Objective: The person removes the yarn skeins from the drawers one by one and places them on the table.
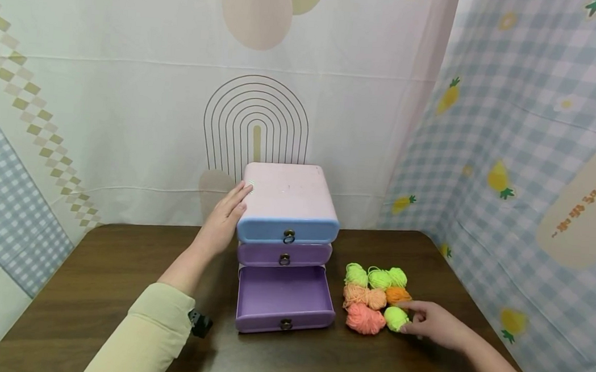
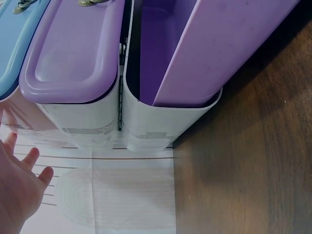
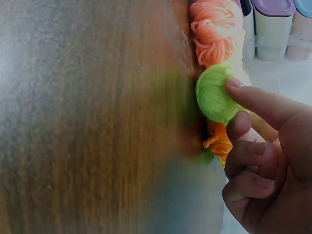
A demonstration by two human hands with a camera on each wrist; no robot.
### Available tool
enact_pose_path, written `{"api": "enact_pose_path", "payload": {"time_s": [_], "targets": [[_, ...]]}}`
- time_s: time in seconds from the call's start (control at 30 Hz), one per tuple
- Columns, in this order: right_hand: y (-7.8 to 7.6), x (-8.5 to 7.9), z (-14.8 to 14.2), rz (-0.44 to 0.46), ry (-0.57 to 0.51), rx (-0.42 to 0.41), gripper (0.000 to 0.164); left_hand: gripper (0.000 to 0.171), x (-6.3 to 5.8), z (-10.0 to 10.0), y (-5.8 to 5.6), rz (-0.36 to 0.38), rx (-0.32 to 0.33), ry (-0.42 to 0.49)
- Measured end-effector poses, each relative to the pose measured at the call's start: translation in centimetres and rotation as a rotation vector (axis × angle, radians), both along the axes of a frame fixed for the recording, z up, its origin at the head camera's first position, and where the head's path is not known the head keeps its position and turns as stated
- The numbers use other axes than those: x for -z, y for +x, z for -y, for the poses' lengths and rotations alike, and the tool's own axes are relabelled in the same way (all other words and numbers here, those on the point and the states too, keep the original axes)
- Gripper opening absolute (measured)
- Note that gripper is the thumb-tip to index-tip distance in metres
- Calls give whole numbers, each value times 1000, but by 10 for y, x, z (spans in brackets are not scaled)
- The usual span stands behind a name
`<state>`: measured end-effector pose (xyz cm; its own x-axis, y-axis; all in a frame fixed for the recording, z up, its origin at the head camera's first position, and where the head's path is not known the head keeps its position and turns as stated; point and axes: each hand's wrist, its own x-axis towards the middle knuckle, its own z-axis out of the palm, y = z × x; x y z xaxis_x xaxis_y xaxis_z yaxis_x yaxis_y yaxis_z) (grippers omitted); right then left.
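A small drawer cabinet point(image 1: 289, 194) stands upright on the table, with a pink top, a blue top drawer point(image 1: 305, 232) and two purple drawers below. Its bottom drawer point(image 1: 286, 290) is pulled out and holds nothing. My left hand point(image 1: 221, 218) rests with extended fingers against the cabinet's upper left edge; in the left wrist view the hand point(image 2: 22, 185) shows beside the cabinet's side. At the right, thumb and index finger of my right hand point(image 1: 438, 325) pinch a lime-green yarn ball point(image 1: 395, 319). The other fingers curl inward in the right wrist view.
Around that ball lie a coral yarn bundle point(image 1: 365, 319), a peach one point(image 1: 364, 297), an orange one point(image 1: 397, 295) and several green ones point(image 1: 356, 275) behind. Printed cloth point(image 1: 358, 127) hangs behind the brown table point(image 1: 135, 255) and along its right side.
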<state>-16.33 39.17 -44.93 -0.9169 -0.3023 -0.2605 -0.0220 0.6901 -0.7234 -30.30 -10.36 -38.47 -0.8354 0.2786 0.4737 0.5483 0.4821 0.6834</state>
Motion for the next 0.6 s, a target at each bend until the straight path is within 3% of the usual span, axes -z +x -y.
{"api": "enact_pose_path", "payload": {"time_s": [0.6], "targets": [[0,-17,-5,33,-53,-27,53,48,0,0,0,-3,5,0]]}}
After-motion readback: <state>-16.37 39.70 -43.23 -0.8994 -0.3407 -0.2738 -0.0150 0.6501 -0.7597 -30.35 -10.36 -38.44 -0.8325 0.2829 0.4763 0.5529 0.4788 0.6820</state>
